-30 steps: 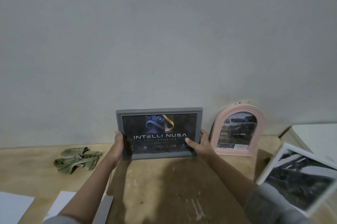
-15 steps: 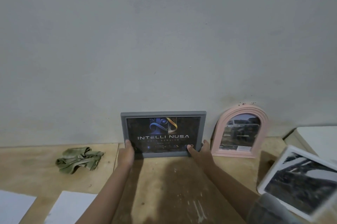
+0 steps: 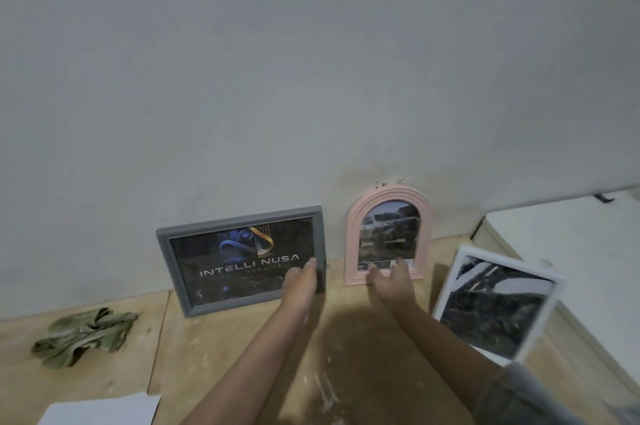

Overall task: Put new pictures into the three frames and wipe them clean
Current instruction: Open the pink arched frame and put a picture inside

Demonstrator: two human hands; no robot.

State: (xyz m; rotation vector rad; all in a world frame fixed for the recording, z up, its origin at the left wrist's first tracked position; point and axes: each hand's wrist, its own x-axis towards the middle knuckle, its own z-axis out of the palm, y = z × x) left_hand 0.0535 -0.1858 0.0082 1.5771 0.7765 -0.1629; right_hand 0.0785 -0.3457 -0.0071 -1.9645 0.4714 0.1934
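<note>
Hands reached out with fingers relaxed: left [image 3: 300,287] touched the grey frame [image 3: 242,260] reading "INTELLI NUSA", propped against the wall; right [image 3: 393,282] hovered before the pink frame [image 3: 388,234] on the table [image 3: 242,355].

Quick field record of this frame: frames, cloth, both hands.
grey frame: leans on wall, holds logo picture
pink arched frame: stands against wall, right of grey frame, photo inside
white frame: tilted at right, photo inside; its support is unclear
green cloth: crumpled on table, left, untouched
left hand: fingers straight, at grey frame's lower right corner
right hand: open, fingers at pink frame's base; no grip visible
</note>
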